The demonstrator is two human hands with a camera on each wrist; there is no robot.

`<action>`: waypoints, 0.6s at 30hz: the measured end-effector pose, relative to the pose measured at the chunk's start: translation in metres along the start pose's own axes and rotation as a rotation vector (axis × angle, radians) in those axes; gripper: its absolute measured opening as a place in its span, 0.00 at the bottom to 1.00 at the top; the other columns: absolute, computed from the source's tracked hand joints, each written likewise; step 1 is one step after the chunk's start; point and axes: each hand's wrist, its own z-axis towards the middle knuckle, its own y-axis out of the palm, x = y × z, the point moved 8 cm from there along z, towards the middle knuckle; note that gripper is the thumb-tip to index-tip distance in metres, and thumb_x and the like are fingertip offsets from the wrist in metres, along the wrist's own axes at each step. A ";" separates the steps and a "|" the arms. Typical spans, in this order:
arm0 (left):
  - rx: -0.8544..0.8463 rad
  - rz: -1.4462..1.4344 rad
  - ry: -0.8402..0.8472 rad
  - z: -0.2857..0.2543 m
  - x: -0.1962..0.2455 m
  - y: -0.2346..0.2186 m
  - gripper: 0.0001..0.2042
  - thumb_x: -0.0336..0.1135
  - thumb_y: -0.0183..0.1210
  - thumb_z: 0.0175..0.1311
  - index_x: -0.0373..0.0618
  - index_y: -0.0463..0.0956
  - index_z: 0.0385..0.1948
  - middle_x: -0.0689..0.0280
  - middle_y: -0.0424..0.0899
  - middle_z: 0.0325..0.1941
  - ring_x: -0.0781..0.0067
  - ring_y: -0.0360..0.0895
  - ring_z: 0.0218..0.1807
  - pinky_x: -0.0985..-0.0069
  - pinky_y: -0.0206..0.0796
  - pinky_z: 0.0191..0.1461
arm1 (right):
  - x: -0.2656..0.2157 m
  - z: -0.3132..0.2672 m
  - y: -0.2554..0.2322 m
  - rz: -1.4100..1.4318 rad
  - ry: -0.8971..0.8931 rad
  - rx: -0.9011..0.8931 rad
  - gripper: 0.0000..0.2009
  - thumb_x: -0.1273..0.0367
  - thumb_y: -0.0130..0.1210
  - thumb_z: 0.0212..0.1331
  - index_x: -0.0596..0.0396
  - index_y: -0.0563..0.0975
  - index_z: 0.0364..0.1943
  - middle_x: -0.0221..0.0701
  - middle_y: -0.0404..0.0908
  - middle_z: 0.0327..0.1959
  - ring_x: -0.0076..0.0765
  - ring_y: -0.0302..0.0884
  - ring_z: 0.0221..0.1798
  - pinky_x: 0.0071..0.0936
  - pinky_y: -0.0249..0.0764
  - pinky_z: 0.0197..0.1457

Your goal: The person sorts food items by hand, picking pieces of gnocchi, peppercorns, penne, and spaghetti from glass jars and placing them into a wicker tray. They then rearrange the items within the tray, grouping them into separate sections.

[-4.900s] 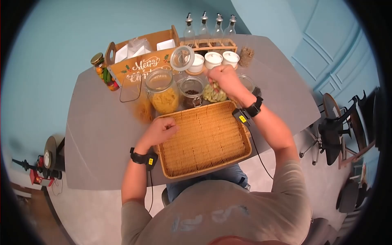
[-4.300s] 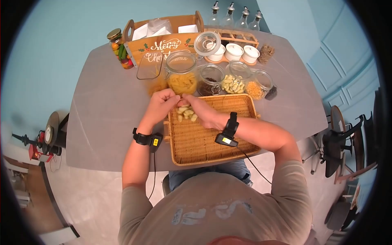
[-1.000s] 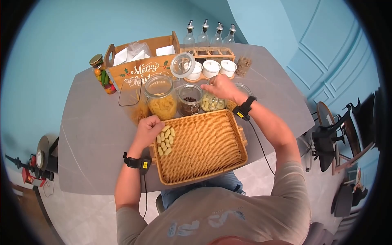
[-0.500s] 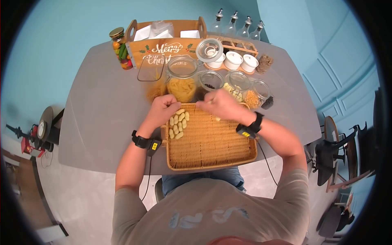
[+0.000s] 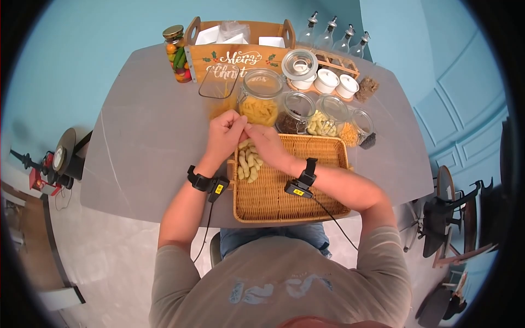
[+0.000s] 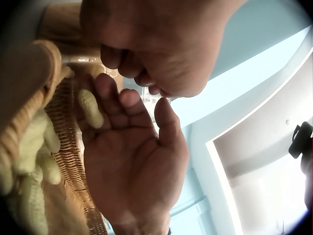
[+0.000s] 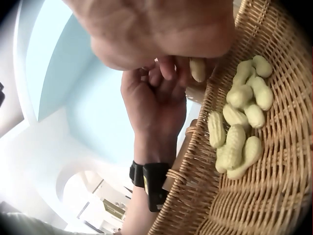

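A rectangular wicker basket (image 5: 292, 199) lies in front of the person, with several peanuts (image 5: 249, 165) in its far left corner. Over that corner both hands meet fingertip to fingertip. The left hand (image 5: 224, 134) has its fingers curled, and nothing shows inside them. Beside it, the right hand (image 5: 269, 148) reaches across the basket. The left wrist view shows the right palm turned inward, fingers extended, with one peanut (image 6: 91, 108) lying against them. Below the hands, in the right wrist view, the corner peanuts (image 7: 235, 147) lie against the basket wall.
Behind the basket stand glass jars: pasta (image 5: 260, 109), dark beans (image 5: 295, 115), peanuts (image 5: 321, 124) and orange grains (image 5: 348, 133). Farther back are a wooden crate (image 5: 235, 63), white lidded pots (image 5: 327, 81), oil bottles (image 5: 325, 38) and a pickled-vegetable jar (image 5: 178, 57).
The basket corner held no peanuts at first; several lie there now. Over the last second, the right hand has moved from the peanut jar across to the left hand at that corner.
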 end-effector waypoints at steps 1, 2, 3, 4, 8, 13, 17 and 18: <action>0.009 0.010 0.044 0.001 0.000 0.000 0.14 0.30 0.63 0.77 0.39 0.75 0.27 0.75 0.79 0.23 0.90 0.69 0.25 0.82 0.60 0.28 | -0.002 0.001 -0.004 0.036 -0.022 0.024 0.24 0.58 0.47 0.83 0.64 0.84 0.36 0.34 0.87 0.34 0.29 0.79 0.38 0.30 0.76 0.48; 0.012 0.047 0.065 0.001 -0.003 0.000 0.14 0.30 0.63 0.77 0.39 0.75 0.27 0.76 0.77 0.23 0.90 0.67 0.26 0.82 0.59 0.29 | -0.006 0.003 -0.011 0.071 -0.045 0.048 0.24 0.58 0.46 0.83 0.64 0.84 0.36 0.34 0.88 0.34 0.29 0.80 0.38 0.30 0.76 0.49; 0.013 0.084 0.086 0.001 -0.006 -0.001 0.14 0.30 0.63 0.77 0.39 0.75 0.27 0.77 0.75 0.22 0.90 0.66 0.26 0.81 0.57 0.29 | -0.011 0.004 -0.017 0.106 -0.069 0.073 0.24 0.59 0.46 0.83 0.65 0.84 0.36 0.34 0.88 0.35 0.30 0.81 0.39 0.30 0.76 0.49; 0.014 0.122 0.109 0.002 -0.006 -0.001 0.14 0.30 0.63 0.77 0.39 0.74 0.27 0.78 0.73 0.22 0.90 0.64 0.26 0.81 0.56 0.29 | -0.016 0.005 -0.024 0.155 -0.050 0.092 0.24 0.59 0.46 0.83 0.65 0.84 0.36 0.33 0.88 0.34 0.29 0.81 0.39 0.30 0.76 0.50; 0.006 0.137 0.073 0.000 -0.006 0.001 0.14 0.31 0.63 0.76 0.39 0.74 0.25 0.76 0.73 0.22 0.87 0.64 0.28 0.78 0.57 0.31 | -0.052 0.002 -0.065 0.195 -0.033 0.107 0.23 0.60 0.44 0.84 0.63 0.82 0.35 0.37 0.87 0.37 0.34 0.84 0.42 0.33 0.78 0.55; -0.038 0.141 0.065 -0.001 -0.010 0.006 0.14 0.30 0.64 0.76 0.39 0.73 0.26 0.79 0.68 0.22 0.89 0.61 0.28 0.80 0.54 0.30 | -0.128 -0.008 -0.144 -0.299 -0.139 0.075 0.21 0.60 0.53 0.79 0.63 0.85 0.32 0.36 0.87 0.29 0.35 0.83 0.34 0.38 0.77 0.42; -0.055 0.162 0.074 -0.002 -0.020 0.012 0.15 0.30 0.65 0.75 0.39 0.72 0.26 0.78 0.67 0.22 0.88 0.60 0.28 0.79 0.55 0.30 | -0.139 -0.010 -0.209 -0.993 -0.057 0.130 0.23 0.54 0.60 0.73 0.66 0.86 0.36 0.49 0.86 0.29 0.49 0.84 0.34 0.44 0.78 0.41; -0.059 0.172 0.066 -0.003 -0.021 0.013 0.15 0.30 0.65 0.75 0.39 0.72 0.25 0.78 0.67 0.22 0.88 0.60 0.28 0.79 0.55 0.30 | -0.126 -0.007 -0.219 -1.020 0.029 0.050 0.23 0.54 0.60 0.73 0.65 0.86 0.37 0.48 0.86 0.30 0.48 0.84 0.34 0.44 0.78 0.42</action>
